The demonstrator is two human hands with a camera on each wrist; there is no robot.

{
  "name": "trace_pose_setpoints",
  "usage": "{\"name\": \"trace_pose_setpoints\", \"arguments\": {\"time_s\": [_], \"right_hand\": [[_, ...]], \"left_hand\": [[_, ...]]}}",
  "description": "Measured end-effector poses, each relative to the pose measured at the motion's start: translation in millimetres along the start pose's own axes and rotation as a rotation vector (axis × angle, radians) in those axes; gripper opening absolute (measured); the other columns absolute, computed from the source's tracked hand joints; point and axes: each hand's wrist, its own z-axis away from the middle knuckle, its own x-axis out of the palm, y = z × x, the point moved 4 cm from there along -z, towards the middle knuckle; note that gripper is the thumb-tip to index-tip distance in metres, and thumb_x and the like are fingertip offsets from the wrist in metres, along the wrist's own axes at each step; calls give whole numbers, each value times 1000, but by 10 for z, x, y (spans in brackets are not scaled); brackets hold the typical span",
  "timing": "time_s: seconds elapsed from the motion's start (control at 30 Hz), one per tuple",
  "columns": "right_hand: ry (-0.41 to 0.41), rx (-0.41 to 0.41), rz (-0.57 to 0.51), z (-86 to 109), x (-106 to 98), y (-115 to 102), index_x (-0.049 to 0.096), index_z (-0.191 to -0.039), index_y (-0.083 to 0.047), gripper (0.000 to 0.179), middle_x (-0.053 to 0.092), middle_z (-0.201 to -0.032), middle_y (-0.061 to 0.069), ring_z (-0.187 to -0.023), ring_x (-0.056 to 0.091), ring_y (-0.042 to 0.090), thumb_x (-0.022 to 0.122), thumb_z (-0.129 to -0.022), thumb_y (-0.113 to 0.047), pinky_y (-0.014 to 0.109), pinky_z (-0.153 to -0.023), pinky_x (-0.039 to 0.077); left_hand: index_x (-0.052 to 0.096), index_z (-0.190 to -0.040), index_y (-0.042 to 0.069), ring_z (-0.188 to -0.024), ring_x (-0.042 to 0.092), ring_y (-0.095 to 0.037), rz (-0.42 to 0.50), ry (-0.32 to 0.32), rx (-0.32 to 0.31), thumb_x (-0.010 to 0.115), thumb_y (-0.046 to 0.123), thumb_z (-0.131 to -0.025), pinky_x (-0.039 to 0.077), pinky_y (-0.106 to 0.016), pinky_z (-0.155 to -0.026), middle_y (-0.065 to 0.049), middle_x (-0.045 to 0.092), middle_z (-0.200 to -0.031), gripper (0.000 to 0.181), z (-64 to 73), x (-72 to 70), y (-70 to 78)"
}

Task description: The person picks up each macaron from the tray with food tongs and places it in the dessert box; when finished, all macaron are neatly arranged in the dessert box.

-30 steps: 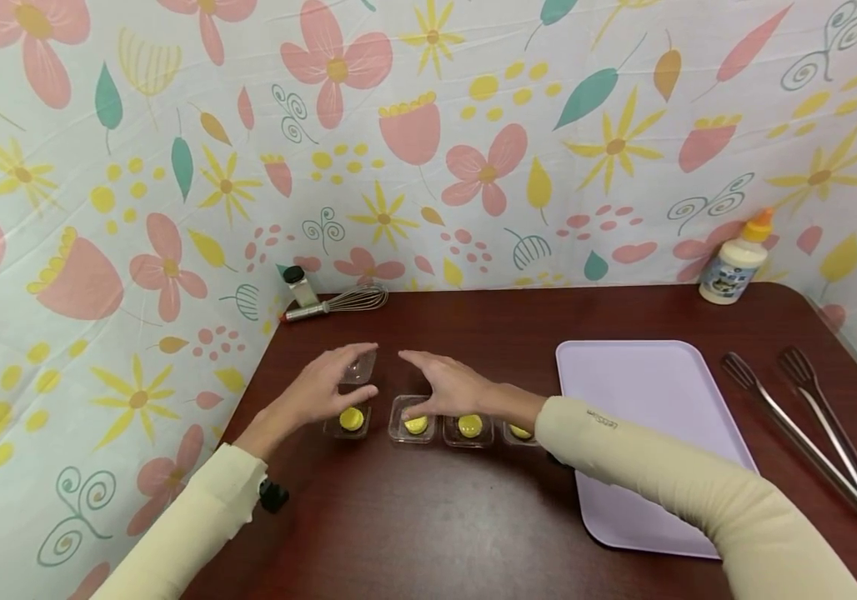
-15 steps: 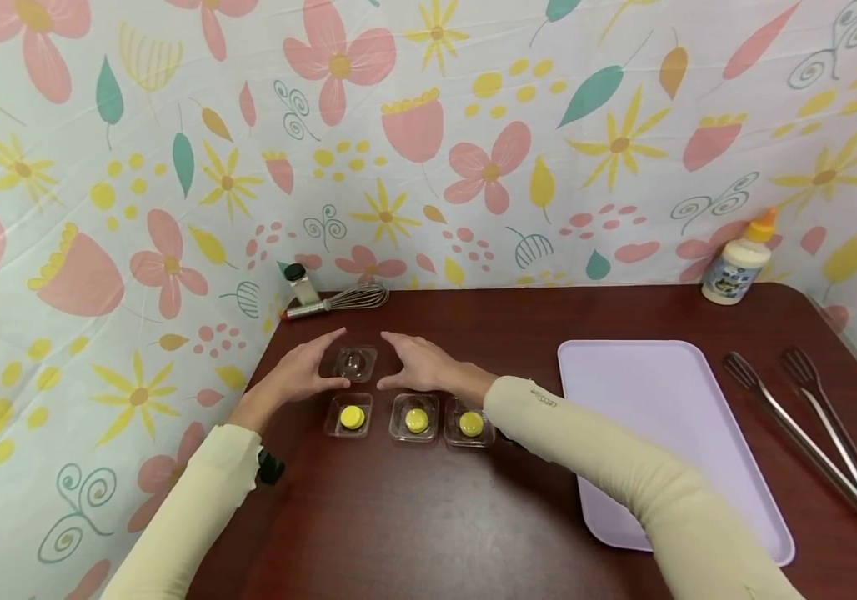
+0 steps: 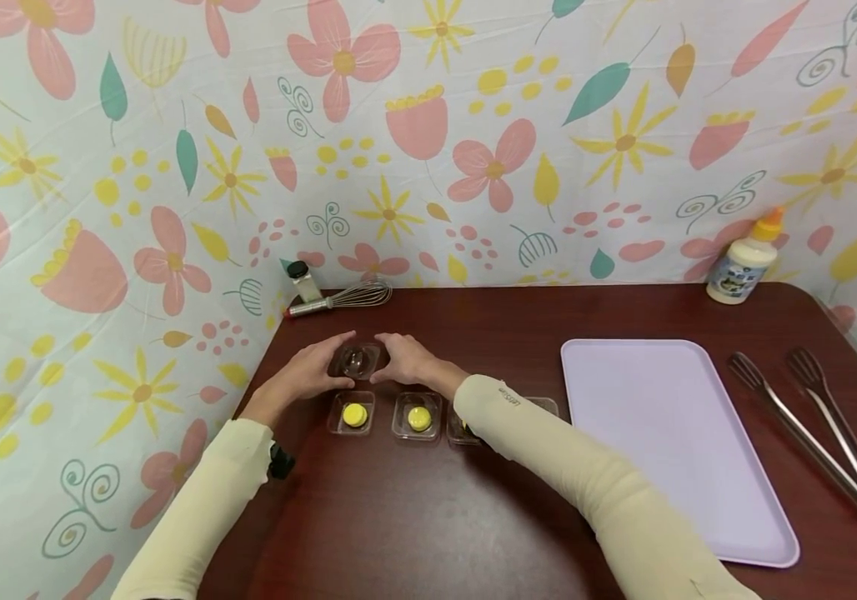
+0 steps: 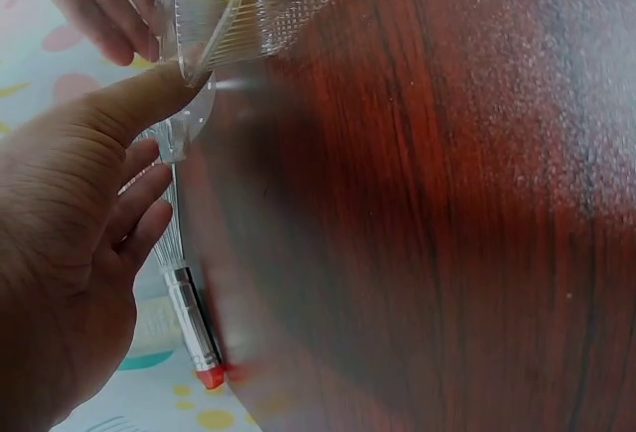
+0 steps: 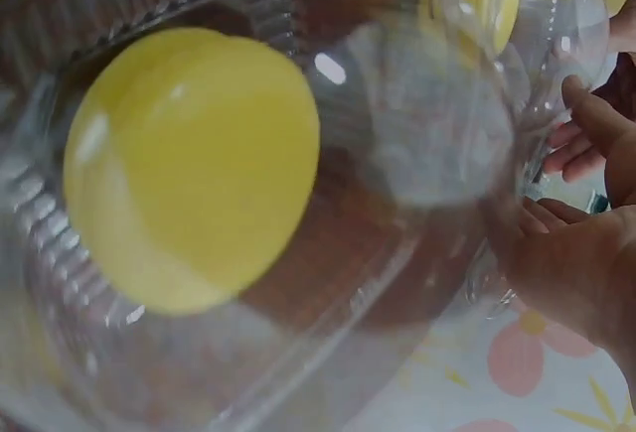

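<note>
A clear plastic box (image 3: 334, 421) stands open at the left of the table, a yellow macaron (image 3: 354, 414) in its base. Behind the base, its transparent domed lid (image 3: 354, 362) is held between both hands. My left hand (image 3: 305, 369) grips the lid's left edge, thumb near and fingers far. At the right edge, my right hand (image 3: 409, 362) holds it likewise. The left wrist view shows the left thumb (image 4: 149, 104) beside the box's ribbed wall. To the right stand more boxes with macarons (image 3: 419, 418), partly under the right sleeve. One covered macaron (image 5: 194, 174) fills much of the right wrist view.
A lavender tray (image 3: 661, 433) lies to the right, with metal tongs (image 3: 819, 433) beyond it. At the back left are a whisk (image 3: 338, 297) and a black-capped jar (image 3: 304, 282). A white squeeze bottle (image 3: 744, 258) stands at the back right, before the floral cloth (image 3: 428, 167).
Both hands have come to the lid's two sides; the right hand moved left and back from over the second box. The hands have closed in on the lid's edges.
</note>
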Motion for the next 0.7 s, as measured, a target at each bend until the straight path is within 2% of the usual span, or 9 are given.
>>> {"name": "trace_pose_setpoints", "arguments": {"time_s": [0.23,0.37,0.5,0.7], "right_hand": [[16,30,2,-29,71,3,45,-159,0,82,57,-153,18,-139,56,34,87,-93,-26,42,-112,48],[37,22,-37,-19,57,-11,47,-157,1,82,61,-148,19,-133,60,33,88,-91,-26,40,-109,50],[57,-5,-67,27,5,-7,47,-157,0,82,63,-146,19,-129,63,30,88,-91,-27,39,-106,52],[69,-90,-27,155,-76,19,49,-156,0,79,63,-147,18,-133,62,30,85,-93,-32,41,-108,52]], "left_hand": [[41,-161,3,-142,51,-38,-8,-10,-25,88,30,-91,43,-59,-114,-19,50,-158,88,-16,0,18],[45,-157,3,-136,56,-37,3,7,-25,89,32,-90,45,-59,-111,-19,57,-150,86,-5,-39,46],[48,-155,3,-133,59,-35,19,33,-18,89,35,-89,47,-57,-110,-17,60,-146,84,10,-97,91],[52,-153,2,-129,61,-34,28,59,2,90,38,-88,50,-57,-105,-16,64,-141,83,52,-181,202]]}}
